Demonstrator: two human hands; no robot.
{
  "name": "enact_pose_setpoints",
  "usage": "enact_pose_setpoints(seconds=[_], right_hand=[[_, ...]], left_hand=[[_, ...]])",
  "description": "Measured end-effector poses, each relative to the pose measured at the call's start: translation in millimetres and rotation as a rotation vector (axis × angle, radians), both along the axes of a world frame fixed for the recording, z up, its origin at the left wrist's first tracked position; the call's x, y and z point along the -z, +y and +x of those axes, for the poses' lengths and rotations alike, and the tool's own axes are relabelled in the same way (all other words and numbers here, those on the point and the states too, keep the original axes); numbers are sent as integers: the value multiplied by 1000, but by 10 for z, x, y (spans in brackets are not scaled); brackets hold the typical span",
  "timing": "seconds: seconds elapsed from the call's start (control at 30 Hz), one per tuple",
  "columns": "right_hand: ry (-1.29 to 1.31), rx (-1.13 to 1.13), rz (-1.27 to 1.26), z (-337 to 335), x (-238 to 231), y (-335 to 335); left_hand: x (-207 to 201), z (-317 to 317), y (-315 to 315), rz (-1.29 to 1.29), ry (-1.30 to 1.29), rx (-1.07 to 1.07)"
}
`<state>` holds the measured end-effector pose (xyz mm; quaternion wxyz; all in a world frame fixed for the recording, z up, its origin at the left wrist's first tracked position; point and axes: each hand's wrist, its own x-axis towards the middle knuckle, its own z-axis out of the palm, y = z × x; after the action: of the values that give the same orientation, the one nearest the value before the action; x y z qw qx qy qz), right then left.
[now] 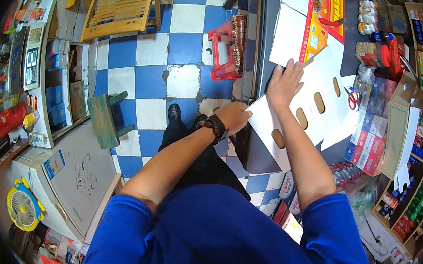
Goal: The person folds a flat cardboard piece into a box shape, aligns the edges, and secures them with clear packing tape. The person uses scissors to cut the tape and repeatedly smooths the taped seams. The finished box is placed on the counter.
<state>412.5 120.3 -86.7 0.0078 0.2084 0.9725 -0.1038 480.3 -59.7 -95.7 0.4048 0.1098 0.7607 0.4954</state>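
A white cardboard sheet (299, 97) with several oval cut-outs lies slantwise on the dark table. My left hand (231, 117), with a dark band on its wrist, grips the sheet's left corner at the table's edge; the fingertips beneath are hidden. My right hand (286, 83) rests flat on the sheet's upper left edge, fingers spread. Beyond it lies a printed red and yellow cardboard piece (316, 39) with white panels. On that piece is a red-handled tool (332, 22), perhaps a cutter. Red-handled scissors (353, 99) lie right of the sheet.
Stacked small boxes (371, 124), a red-lidded jar (371, 54) and bottles (367, 17) line the table's right side. Stocked shelves (421, 171) stand beyond. Left of the table are a red basket (220, 55), a green stool (103, 119) and a wooden chair (117, 1).
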Motion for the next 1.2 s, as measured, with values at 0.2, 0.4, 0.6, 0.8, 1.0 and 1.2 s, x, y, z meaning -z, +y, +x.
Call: enact_pose_setpoints(seconds=[0.2,0.4,0.6,0.8,1.0,1.2], right_hand=[[60,-13,109,45,147,-50],[43,-3,137,32,141,-51],[80,-2,132,41,152,-49],[53,22,191,54,114,-71],[90,-9,79,86,57,-33],[194,-6,220,-316,-8,485]], left_hand=[[65,75,-49,51,-131,-65],[273,282,-100,189,-70,-139],[346,307,-75,159,29,-126],[316,267,-111,338,-60,-150],[299,304,-97,149,-77,-149],[271,375,-77,144,-95,-211]])
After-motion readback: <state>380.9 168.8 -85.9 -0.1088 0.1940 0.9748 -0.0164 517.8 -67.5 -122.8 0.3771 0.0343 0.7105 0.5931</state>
